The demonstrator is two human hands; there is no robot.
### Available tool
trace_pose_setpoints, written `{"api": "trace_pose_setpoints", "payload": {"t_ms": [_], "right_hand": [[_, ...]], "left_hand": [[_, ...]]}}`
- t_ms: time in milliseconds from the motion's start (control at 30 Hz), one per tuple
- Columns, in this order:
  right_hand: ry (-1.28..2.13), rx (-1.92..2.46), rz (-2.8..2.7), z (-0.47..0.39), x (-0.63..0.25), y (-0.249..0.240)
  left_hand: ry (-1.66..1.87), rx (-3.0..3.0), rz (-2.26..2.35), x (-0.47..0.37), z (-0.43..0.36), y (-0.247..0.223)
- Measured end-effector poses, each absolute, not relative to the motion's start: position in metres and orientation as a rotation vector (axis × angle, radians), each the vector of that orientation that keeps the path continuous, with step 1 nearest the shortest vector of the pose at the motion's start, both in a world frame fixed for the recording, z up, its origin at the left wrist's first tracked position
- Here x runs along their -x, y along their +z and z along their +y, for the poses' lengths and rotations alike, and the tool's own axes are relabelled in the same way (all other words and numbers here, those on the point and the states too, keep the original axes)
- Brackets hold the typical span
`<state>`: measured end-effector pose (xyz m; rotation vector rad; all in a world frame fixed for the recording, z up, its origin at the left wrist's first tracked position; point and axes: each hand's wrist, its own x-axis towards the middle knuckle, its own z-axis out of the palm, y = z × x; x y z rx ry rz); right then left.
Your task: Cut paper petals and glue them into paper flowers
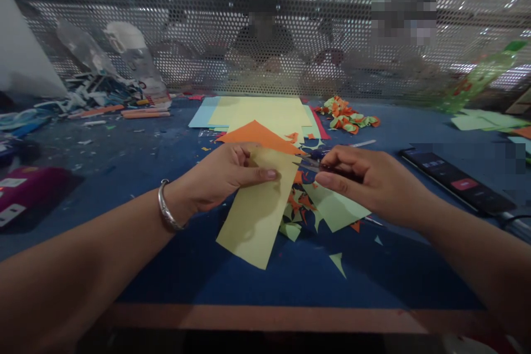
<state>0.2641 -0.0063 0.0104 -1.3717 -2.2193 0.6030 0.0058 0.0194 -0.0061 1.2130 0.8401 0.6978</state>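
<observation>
My left hand, with a silver bangle at the wrist, pinches a yellow paper strip near its upper end, thumb on top. The strip hangs tilted above the blue table. In my right hand are small scissors, their blades parted at the strip's upper right edge. My fingers hide most of the handles. Behind the strip lies an orange sheet. A pale green sheet and orange and green scraps lie below the scissors.
Yellow and blue sheets are stacked at the back, beside curled orange-green pieces. A phone and green bottle are right. Left are a clear bottle, pens and a purple case. A perforated screen stands behind.
</observation>
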Motion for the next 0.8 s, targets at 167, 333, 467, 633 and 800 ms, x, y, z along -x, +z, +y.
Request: {"api": "trace_pose_setpoints", "payload": {"t_ms": [167,333,467,633,800], "right_hand": [[0.58,1.35,-2.238,-0.0078,-0.2606,0.0096],[0.562,1.333,-2.248,-0.0088,-0.2616,0.0086],[0.575,1.33,-2.25,-0.0093,-0.2618,0.0079],[0.584,1.324,-2.236,-0.0098,-0.2603,0.0083],[0.558,1.31,-2.242,-0.0101,-0.2608,0.0066]], "left_hand": [[0.683,-1.257,0.831,-0.0072,0.0167,-0.0048],[0.684,-1.316,0.87,-0.0089,0.0164,-0.0061],[0.684,-1.331,0.881,-0.0095,0.0172,-0.0077],[0.68,-1.324,0.885,-0.0092,0.0176,-0.0081],[0.683,-1.338,0.886,-0.0089,0.0179,-0.0089]]}}
